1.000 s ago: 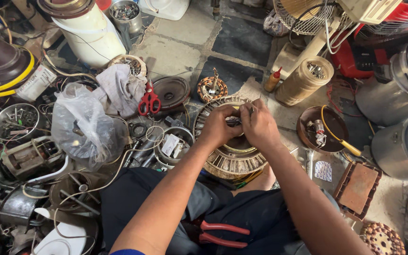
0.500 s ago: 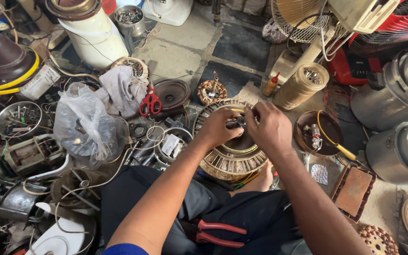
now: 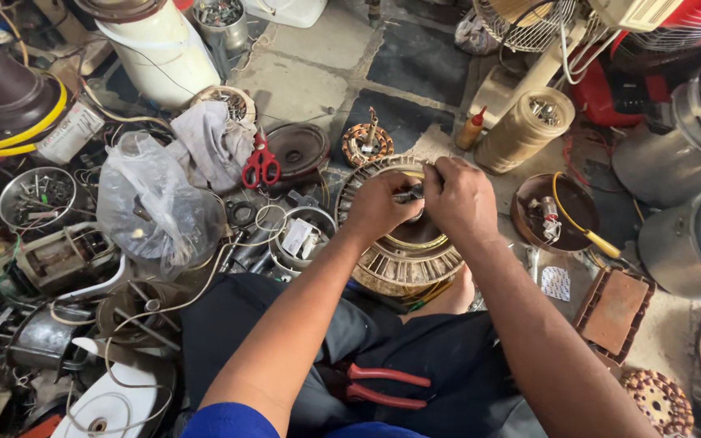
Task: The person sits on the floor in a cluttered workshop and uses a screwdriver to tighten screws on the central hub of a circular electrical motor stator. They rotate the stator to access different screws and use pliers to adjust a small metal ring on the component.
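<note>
Since the earlier frames, both hands have stayed together over the centre of the fan motor [image 3: 403,255], with only a slight shift of the fingers; the surrounding items have not changed position.

The fan motor, a round ribbed metal housing, rests on the floor [image 3: 302,77] directly in front of the person's knees. The left hand [image 3: 379,203] is closed, its fingers curled around a small dark part [image 3: 410,195] at the motor hub. The right hand [image 3: 460,195] is also closed, gripping the same part from the opposite side. The fingertips of both hands meet at the part. What kind of part it is cannot be determined.

Surrounding items:
- Red-handled pliers [image 3: 383,385] lie on the person's lap, untouched.
- Red-handled scissors [image 3: 260,165] lie to the left of the motor, beside a grey rag [image 3: 208,142].
- A crumpled clear plastic bag [image 3: 148,203] lies left of the scissors.
- A copper-wound stator [image 3: 367,144] sits just beyond the motor.
- A small bottle with a red tip [image 3: 472,130] stands next to a tan cylindrical can [image 3: 525,130].
- A brown round bowl [image 3: 549,212] to the right of the hands contains small parts, and a yellow-handled tool [image 3: 586,235] lies across its rim.
- A steel bowl of screws [image 3: 36,195] sits at the far left.
</note>
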